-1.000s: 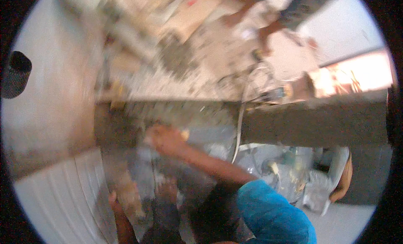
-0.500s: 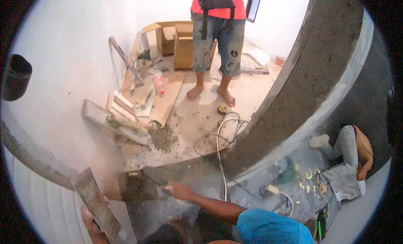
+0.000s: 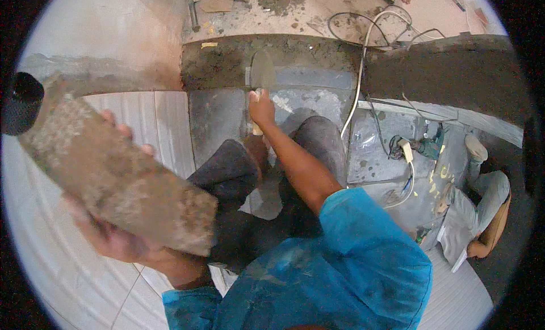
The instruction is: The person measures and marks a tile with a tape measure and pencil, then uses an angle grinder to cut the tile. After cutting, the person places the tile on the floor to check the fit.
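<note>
My left hand [image 3: 116, 239] grips a rectangular slab [image 3: 128, 168], its upward face rough with brown and grey mortar. The fingers curl round the far edge and the thumb side lies under the near edge. What the slab is made of, I cannot tell. In front of me, my right hand [image 3: 262, 110] is closed round the wooden handle of a trowel [image 3: 263, 70]. The trowel's blade points away, over the strip of wet mortar [image 3: 218, 63] along the step edge. Whether the blade touches the mortar is unclear.
Grey floor tiles [image 3: 218, 117] lie under the trowel, beside ribbed pale wall tiles [image 3: 170, 125]. A white cable [image 3: 361, 74] runs over the step to a socket block [image 3: 406, 151]. At the right, another person [image 3: 482, 211] bends low beside a low, mortar-coated curb [image 3: 443, 69].
My view has tilted down toward my body. The slab has come up closer and now shows its broad face. My right hand still holds the trowel; the person standing ahead is almost out of view.
</note>
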{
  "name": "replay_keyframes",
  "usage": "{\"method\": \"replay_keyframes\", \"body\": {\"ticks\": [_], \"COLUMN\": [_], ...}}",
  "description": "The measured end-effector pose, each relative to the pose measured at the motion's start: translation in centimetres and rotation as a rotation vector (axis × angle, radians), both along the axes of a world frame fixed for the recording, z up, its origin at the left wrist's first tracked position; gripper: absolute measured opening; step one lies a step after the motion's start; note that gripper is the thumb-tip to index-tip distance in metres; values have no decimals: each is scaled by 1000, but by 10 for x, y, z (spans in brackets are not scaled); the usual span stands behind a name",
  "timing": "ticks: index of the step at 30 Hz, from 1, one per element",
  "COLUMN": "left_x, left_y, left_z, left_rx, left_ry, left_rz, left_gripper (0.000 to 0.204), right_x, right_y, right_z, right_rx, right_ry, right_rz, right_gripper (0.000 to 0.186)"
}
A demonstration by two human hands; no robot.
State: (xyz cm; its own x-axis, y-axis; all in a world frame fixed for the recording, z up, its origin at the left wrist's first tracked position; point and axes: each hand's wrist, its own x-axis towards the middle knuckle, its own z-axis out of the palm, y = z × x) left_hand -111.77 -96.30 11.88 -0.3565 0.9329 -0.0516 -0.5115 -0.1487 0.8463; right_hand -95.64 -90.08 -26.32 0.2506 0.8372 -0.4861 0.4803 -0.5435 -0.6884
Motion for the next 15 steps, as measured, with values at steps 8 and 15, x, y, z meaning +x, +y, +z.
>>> {"method": "replay_keyframes", "body": {"ticks": [8,15], "left_x": [0,-8], "left_y": [-2,-6], "left_z": [-39,-58], "left_rx": [0,-10], "left_ry": [-32,-68], "left_rz": [-19,-49], "left_gripper": [84,79], "right_x": [-34,-57], "right_y": [25,34], "right_z": [-44,-65], "right_rx": [10,67], "right_ry": [48,49], "right_rz": [54,41], "right_gripper": [52,52]}}
